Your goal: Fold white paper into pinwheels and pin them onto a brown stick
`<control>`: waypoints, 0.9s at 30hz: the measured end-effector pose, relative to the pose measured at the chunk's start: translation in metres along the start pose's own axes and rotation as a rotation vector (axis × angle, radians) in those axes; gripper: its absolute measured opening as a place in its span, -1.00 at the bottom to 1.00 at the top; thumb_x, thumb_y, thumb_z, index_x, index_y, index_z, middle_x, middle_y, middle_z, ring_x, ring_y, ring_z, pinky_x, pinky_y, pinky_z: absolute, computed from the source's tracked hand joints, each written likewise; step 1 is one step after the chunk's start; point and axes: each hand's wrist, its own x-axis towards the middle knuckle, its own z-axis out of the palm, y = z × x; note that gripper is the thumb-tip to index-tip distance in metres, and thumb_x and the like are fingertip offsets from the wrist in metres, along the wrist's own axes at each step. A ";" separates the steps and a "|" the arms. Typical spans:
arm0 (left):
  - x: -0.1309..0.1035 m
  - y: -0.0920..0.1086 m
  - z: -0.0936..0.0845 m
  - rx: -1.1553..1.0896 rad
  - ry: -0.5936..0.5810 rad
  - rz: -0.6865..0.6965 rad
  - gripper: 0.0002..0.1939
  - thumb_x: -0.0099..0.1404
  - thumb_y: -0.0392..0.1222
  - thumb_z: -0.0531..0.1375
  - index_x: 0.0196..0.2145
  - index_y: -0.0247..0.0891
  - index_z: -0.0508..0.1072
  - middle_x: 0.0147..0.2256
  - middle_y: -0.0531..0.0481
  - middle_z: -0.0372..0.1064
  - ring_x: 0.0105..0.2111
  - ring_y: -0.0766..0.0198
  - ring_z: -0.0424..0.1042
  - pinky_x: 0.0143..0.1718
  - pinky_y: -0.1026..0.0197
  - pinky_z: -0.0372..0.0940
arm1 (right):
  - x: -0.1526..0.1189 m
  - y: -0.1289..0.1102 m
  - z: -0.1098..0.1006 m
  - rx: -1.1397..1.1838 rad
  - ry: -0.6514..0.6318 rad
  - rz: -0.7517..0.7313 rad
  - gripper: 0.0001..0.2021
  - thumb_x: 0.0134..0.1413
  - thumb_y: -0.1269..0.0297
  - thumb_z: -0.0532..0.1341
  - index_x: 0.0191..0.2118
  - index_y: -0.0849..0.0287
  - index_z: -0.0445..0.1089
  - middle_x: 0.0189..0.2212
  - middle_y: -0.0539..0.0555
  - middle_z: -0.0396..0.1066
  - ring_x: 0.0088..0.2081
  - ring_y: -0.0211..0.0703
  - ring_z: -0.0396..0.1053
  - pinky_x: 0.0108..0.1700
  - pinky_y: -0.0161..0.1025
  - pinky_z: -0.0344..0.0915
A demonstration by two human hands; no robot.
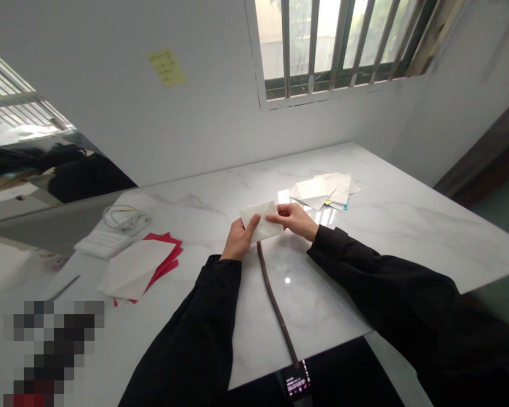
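Note:
A small white paper envelope (268,227) is held just above the marble-patterned table, between both of my hands. My left hand (240,236) grips its left edge, with the thumb lying on the front face. On the right side, my right hand (296,220) pinches the envelope, its thumb pressed near the flap fold; the fingers behind the paper are partly hidden. Beyond my right hand lies a loose pile of white envelopes (311,192), with bits of yellow and blue showing at its edge. To the left, a white paper sheet (138,265) rests over red paper (163,271).
A dark stick-like rod (274,299) runs from below the envelope to a small lit screen (297,381) at the table's front edge. Left are a coiled white cable (127,217), a white box (104,243) and a pen (65,286). A yellow note (167,66) hangs on the wall.

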 end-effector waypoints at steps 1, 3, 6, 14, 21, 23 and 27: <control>0.001 -0.001 0.000 -0.036 -0.010 -0.009 -0.30 0.19 0.36 0.32 -0.08 -0.39 0.58 -0.29 -0.15 0.56 -0.37 0.18 0.48 -0.36 0.21 0.37 | 0.001 0.001 -0.001 0.000 0.020 -0.003 -0.54 -0.06 -0.10 0.44 -0.27 0.26 0.55 -0.42 0.06 0.51 -0.47 -0.28 0.32 -0.50 -0.36 0.19; 0.003 -0.003 0.000 -0.100 -0.029 -0.030 -0.33 0.21 0.34 0.31 -0.04 -0.34 0.54 -0.32 -0.08 0.52 -0.44 0.24 0.42 -0.46 0.25 0.33 | 0.002 0.001 -0.002 -0.002 0.069 -0.007 -0.55 -0.06 -0.11 0.43 -0.29 0.25 0.54 -0.42 0.06 0.51 -0.47 -0.27 0.32 -0.50 -0.35 0.20; 0.004 -0.002 -0.001 -0.095 -0.026 -0.012 -0.43 0.16 0.22 0.38 -0.08 -0.29 0.53 -0.32 -0.03 0.49 -0.44 0.28 0.38 -0.49 0.28 0.32 | 0.002 -0.001 -0.004 0.000 0.119 0.002 -0.55 -0.07 -0.11 0.44 -0.33 0.25 0.52 -0.45 0.05 0.49 -0.47 -0.27 0.31 -0.51 -0.35 0.21; 0.007 -0.009 -0.009 -0.060 -0.025 0.003 -0.51 0.11 0.13 0.45 -0.15 -0.30 0.56 -0.26 -0.08 0.55 -0.38 0.25 0.45 -0.42 0.29 0.31 | 0.001 -0.001 -0.004 -0.007 0.059 0.010 -0.48 -0.09 -0.12 0.45 -0.22 0.31 0.59 -0.42 0.09 0.52 -0.46 -0.27 0.33 -0.49 -0.34 0.20; 0.006 -0.007 -0.008 -0.053 -0.022 0.003 -0.45 0.07 0.15 0.47 -0.12 -0.30 0.59 -0.21 -0.12 0.60 -0.34 0.19 0.51 -0.38 0.25 0.34 | 0.002 0.003 -0.004 -0.025 0.070 0.007 -0.52 -0.06 -0.10 0.45 -0.26 0.30 0.60 -0.45 0.08 0.53 -0.47 -0.24 0.36 -0.48 -0.33 0.23; 0.004 -0.003 -0.006 -0.053 -0.023 0.001 -0.42 0.03 0.17 0.49 -0.13 -0.31 0.59 -0.22 -0.14 0.60 -0.32 0.16 0.52 -0.33 0.22 0.36 | 0.001 0.003 -0.003 -0.010 0.061 0.001 -0.53 -0.05 -0.09 0.45 -0.25 0.30 0.61 -0.39 0.11 0.57 -0.40 -0.19 0.43 -0.40 -0.30 0.32; 0.002 0.002 -0.003 -0.042 -0.039 -0.005 -0.35 -0.03 0.20 0.51 -0.13 -0.35 0.62 -0.24 -0.17 0.61 -0.32 0.12 0.53 -0.30 0.17 0.38 | 0.000 0.004 -0.003 0.013 0.049 -0.009 -0.54 -0.03 -0.05 0.46 -0.19 0.29 0.62 -0.24 0.18 0.63 -0.26 -0.08 0.53 -0.21 -0.23 0.43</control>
